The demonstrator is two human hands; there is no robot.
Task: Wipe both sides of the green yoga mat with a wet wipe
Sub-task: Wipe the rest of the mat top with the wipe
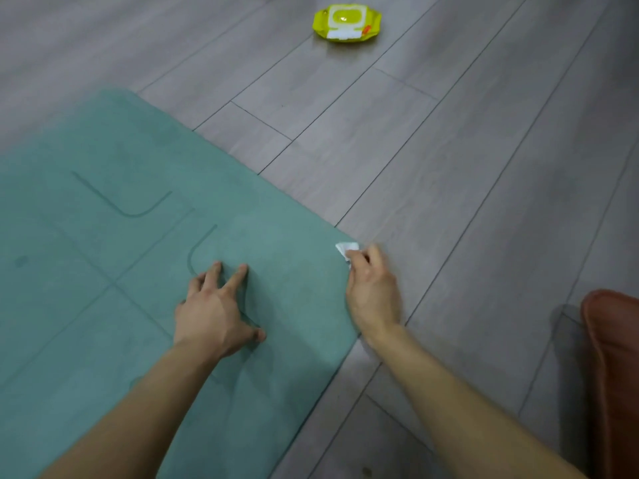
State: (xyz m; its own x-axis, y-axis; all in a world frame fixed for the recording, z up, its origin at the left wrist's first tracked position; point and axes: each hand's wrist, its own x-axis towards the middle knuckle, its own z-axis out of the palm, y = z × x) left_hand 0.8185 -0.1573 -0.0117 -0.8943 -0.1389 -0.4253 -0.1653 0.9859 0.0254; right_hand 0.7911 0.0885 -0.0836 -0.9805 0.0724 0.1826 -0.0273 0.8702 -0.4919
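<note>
The green yoga mat (103, 271) lies flat on the floor and fills the left half of the view, with faint lines marked on its surface. My left hand (216, 309) presses on the mat with fingers spread and straight. My right hand (371, 288) is at the mat's right corner and grips a small folded white wet wipe (344, 249), which pokes out past the fingers at the mat's edge.
A yellow-green pack of wet wipes (347, 24) lies on the grey plank floor (449, 150) far ahead. A reddish-brown cushion (612, 375) sits at the right edge.
</note>
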